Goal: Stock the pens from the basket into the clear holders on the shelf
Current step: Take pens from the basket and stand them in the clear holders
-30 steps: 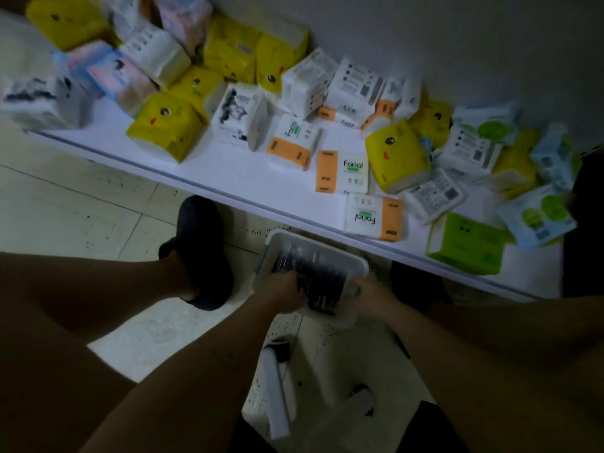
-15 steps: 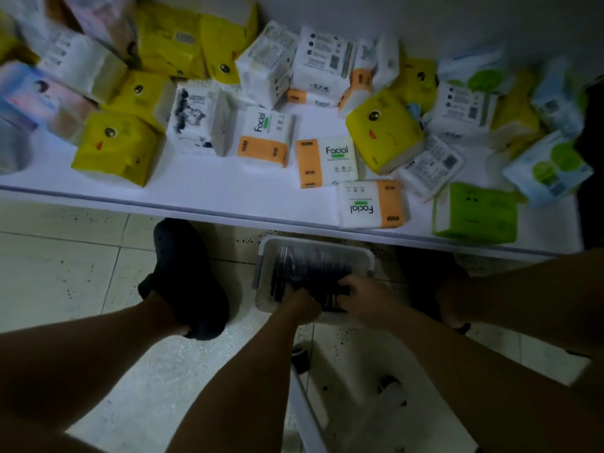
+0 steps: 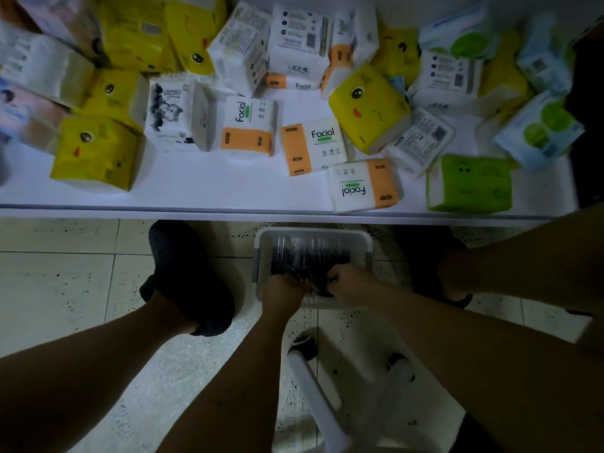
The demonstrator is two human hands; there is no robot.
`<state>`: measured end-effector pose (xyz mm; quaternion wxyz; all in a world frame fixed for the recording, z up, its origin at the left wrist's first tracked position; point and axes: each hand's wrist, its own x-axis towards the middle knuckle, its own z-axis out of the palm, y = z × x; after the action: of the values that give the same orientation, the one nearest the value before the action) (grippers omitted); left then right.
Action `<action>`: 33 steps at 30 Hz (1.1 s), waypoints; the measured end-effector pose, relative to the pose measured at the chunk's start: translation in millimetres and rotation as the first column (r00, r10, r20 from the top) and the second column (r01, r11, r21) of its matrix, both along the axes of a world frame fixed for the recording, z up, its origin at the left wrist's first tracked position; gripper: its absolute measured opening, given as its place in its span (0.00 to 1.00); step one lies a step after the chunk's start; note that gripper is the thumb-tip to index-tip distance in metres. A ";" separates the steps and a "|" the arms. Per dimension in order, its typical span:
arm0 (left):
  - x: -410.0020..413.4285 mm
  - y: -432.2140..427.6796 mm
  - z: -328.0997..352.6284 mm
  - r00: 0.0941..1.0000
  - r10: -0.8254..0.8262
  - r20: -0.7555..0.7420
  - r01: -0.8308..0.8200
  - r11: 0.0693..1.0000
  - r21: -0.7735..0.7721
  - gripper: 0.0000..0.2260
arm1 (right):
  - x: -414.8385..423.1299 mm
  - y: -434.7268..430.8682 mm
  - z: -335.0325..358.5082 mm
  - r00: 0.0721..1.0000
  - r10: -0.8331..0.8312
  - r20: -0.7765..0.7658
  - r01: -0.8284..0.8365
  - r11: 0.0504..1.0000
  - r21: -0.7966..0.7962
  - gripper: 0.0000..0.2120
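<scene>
My left hand (image 3: 287,289) and right hand (image 3: 351,286) sat close together in the floor basket (image 3: 313,233), fingers curled round pens (image 3: 307,259); risk: an overfull, loose bunch could slip and scatter on lifting.

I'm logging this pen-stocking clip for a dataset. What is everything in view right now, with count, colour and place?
basket: one, translucent white, on the floor at the shelf's front edge
pens: many, dark, lying in the basket
shelf: one, white, across the top
tissue packs: many, yellow, white-orange, green, blue, scattered on the shelf
tube frame: one, white with black caps, on the floor nearest the camera
shoes: two, black, either side of the basket
left hand: in the basket, gripping pens
right hand: in the basket, gripping pens
</scene>
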<state>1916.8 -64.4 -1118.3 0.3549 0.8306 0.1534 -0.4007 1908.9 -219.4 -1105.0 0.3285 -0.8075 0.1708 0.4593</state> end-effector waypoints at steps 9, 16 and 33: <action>3.6 6.2 22.8 0.934 0.317 -0.167 -0.348 0.914 -0.209 0.18 | 9.5 24.9 -23.3 0.997 0.059 -0.045 -0.060 0.998 -0.015 0.15; 15.4 15.1 49.4 0.940 0.327 -0.098 -0.340 0.913 -0.223 0.11 | 10.1 52.8 -44.5 0.980 0.192 -0.056 -0.189 0.981 0.045 0.12; 14.1 13.2 59.7 0.923 0.384 0.001 -0.375 0.902 -0.213 0.12 | 13.0 38.8 -34.4 0.984 -0.180 0.017 0.180 0.984 0.001 0.08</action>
<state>1930.9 -51.2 -1058.7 0.5145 0.7514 0.2614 -0.3199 1921.9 -180.5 -1139.4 0.3696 -0.7928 0.2404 0.4209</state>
